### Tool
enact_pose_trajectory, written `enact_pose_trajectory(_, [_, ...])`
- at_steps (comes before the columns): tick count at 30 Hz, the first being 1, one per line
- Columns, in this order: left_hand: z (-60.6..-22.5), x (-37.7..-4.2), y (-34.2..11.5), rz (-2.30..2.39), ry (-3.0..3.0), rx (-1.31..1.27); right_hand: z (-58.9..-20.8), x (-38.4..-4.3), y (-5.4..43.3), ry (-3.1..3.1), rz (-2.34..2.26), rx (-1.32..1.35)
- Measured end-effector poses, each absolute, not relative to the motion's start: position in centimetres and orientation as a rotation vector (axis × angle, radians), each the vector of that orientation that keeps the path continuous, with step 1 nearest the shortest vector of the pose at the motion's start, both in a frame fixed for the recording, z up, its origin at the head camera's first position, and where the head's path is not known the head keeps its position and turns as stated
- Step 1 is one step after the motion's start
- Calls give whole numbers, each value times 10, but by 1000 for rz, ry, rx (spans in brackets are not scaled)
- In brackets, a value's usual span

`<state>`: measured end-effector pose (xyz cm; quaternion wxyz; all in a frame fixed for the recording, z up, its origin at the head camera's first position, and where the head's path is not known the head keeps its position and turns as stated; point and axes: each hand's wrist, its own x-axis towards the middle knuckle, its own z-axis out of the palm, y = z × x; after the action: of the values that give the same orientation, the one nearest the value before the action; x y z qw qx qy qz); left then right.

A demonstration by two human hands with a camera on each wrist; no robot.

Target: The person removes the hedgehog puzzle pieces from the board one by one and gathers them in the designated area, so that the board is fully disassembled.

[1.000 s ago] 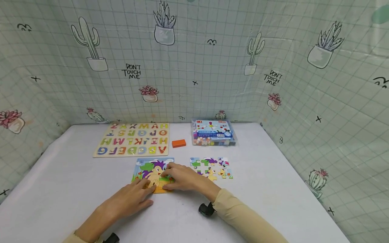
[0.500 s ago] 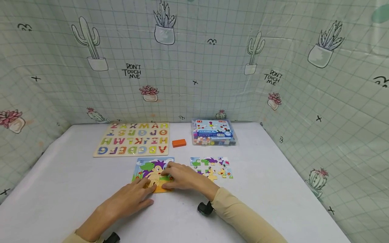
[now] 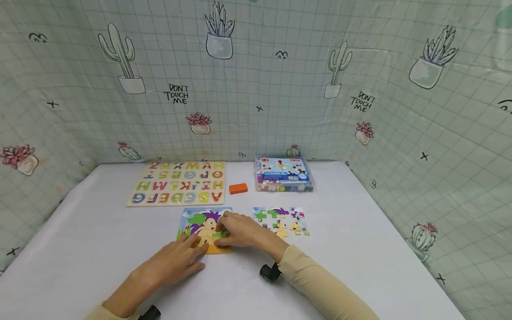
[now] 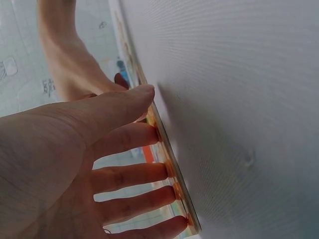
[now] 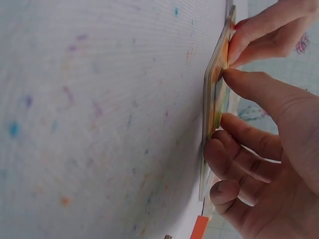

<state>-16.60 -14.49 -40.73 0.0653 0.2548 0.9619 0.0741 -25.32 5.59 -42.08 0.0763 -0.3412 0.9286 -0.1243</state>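
Note:
A jigsaw puzzle board (image 3: 189,223) with a purple-haired cartoon figure lies flat on the white table. My left hand (image 3: 172,262) rests on its front left part, fingers spread and nearly straight, the tips on the surface in the left wrist view. From the right, my right hand (image 3: 242,230) reaches over the board. Its thumb and index finger (image 5: 244,130) pinch a small puzzle piece (image 5: 218,94) at the board surface, while the other fingers curl loosely. The piece is mostly hidden in the head view. Several loose puzzle pieces (image 3: 282,224) lie right of the board.
Behind the puzzle lies a wooden alphabet board (image 3: 176,183). An orange block (image 3: 238,189) sits between it and a clear plastic box (image 3: 285,174) with a blue label. A patterned cloth wall (image 3: 240,89) closes off the back and sides.
The head view has shifted slightly, so everything appears a little further right. My right thumb has edged a little closer to the index finger. My left hand stays on the board.

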Motion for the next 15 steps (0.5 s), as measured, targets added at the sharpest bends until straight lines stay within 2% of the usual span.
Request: enact_pose_trajectory(15, [-409,-166,-145,217,2916,781,-415,-249,57,2713,-453,-1009])
